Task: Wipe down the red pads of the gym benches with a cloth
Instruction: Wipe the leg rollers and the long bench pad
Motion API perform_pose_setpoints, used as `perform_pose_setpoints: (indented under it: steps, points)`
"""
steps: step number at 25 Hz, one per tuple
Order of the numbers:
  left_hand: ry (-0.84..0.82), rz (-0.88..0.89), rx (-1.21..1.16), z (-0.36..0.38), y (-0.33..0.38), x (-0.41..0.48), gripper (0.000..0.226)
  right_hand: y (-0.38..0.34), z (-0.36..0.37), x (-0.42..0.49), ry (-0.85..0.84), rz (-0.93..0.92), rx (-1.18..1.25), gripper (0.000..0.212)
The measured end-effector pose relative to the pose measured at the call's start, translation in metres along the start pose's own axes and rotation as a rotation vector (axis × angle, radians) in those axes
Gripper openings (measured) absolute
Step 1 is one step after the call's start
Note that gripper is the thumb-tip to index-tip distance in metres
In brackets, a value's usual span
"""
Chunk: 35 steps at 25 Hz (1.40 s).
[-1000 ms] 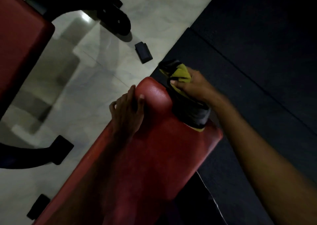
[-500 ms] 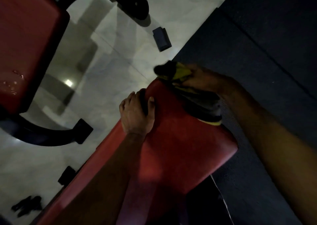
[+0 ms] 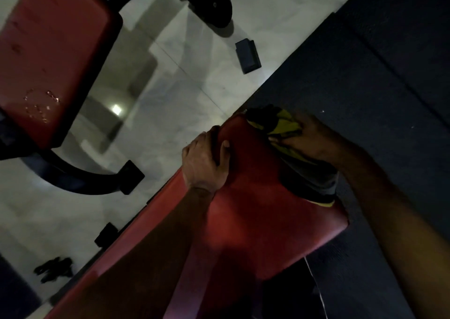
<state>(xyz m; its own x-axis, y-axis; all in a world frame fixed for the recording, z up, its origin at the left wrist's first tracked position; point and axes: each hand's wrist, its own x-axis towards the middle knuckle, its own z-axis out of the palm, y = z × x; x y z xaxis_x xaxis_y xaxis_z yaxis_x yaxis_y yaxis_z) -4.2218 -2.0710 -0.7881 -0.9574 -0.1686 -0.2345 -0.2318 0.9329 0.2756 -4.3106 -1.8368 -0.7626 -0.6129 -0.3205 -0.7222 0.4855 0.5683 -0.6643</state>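
Note:
A red bench pad (image 3: 255,221) runs from the lower left up to the middle of the view. My left hand (image 3: 205,163) grips its left edge near the far end, fingers curled over the rim and thumb on top. My right hand (image 3: 309,138) holds a yellow, black and grey cloth (image 3: 287,126) bunched against the pad's far right corner; the cloth trails down along the right edge. A second red pad (image 3: 48,58) stands at the upper left with wet drops shining on its lower part.
Pale tiled floor (image 3: 170,104) lies between the two benches. Black curved frame legs (image 3: 73,180) with a foot belong to the left bench. A small black block (image 3: 248,55) lies on the tiles. Dark rubber matting (image 3: 365,80) covers the right side.
The view has swung so the near pad sits lower right and more of the left bench shows. My right hand and the cloth stay at the pad's far end; my left hand keeps its grip.

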Motion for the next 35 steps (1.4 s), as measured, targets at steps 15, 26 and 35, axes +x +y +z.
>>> perform_pose_setpoints:
  steps: [15,26,35]
  points:
    - [0.076,0.053,-0.039,0.002,0.0,-0.006,0.059,0.115,0.035,-0.124,0.379,0.207,0.064,0.065]
    - [0.167,0.094,-0.022,0.0,0.002,-0.008,0.055,0.101,0.153,-0.174,1.123,0.367,0.68,0.051]
    - [0.074,0.13,-0.145,0.0,-0.011,-0.006,0.065,0.085,0.204,-0.175,1.143,0.589,0.714,0.051]
